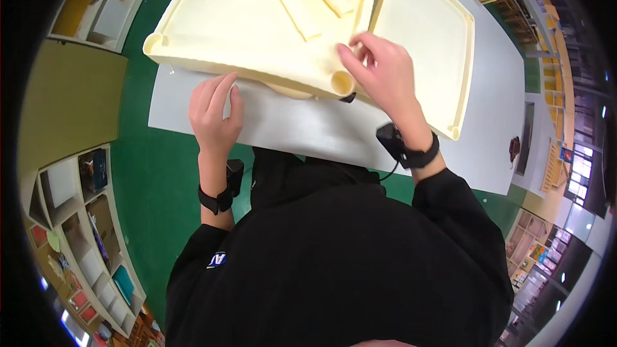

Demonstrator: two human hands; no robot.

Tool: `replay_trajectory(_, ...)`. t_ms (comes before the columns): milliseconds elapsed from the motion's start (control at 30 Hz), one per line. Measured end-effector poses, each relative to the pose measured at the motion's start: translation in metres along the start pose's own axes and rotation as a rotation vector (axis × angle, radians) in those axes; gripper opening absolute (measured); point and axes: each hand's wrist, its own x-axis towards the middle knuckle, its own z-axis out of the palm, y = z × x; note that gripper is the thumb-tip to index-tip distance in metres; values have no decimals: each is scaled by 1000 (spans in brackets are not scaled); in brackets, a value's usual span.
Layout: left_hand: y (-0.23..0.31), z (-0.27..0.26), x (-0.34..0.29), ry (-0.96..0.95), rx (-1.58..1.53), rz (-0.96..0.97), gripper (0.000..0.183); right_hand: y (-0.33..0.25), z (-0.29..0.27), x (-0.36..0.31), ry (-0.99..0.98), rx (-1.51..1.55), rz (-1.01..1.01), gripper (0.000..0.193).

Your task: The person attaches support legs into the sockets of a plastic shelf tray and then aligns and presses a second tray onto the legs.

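Observation:
A large cream plastic tray-like panel (250, 22) with a raised rim lies tilted over the table, its near edge lifted. Its near right corner carries a round hollow socket (342, 82). Over that corner hovers my right hand (389, 74), thumb and loosely curled fingers apart, nothing visible between them. My left hand (215, 112) is at the panel's near edge, fingertips close to or touching it, fingers extended and thumb apart. Several long cream strips (292, 3) lie on the panel. To the right rests a second cream panel (424, 38) with a similar rim.
A white table (491, 96) bears both panels. Beneath the first panel's near edge, part of a rounded cream piece (289, 91) shows. Shelf units (90, 225) stand on the green floor (144, 173) at left. A dark red small object (514, 148) is by the table's right edge.

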Motion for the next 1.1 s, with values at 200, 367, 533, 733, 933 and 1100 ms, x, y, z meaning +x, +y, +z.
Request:
replay_trajectory(200,-54,-45,95,146,375,371,28,-48,73,114,127,-243,-29,49)
replay_trajectory(367,-35,-41,99,23,345,399,24,-38,85,100,169,-85,-59,34)
replay_trajectory(533,-8,-28,91,-6,270,499,21,-28,55,64,338,397,-94,36)
replay_trajectory(733,27,2,76,-118,97,643,20,24,4,4,637,929,-187,32)
replay_trajectory(933,55,48,60,-303,-143,847,18,107,-41,-95,1243,1135,-268,33)
replay_trajectory(1100,73,88,44,-674,-49,870,25,145,-64,-152,1681,937,-129,36)
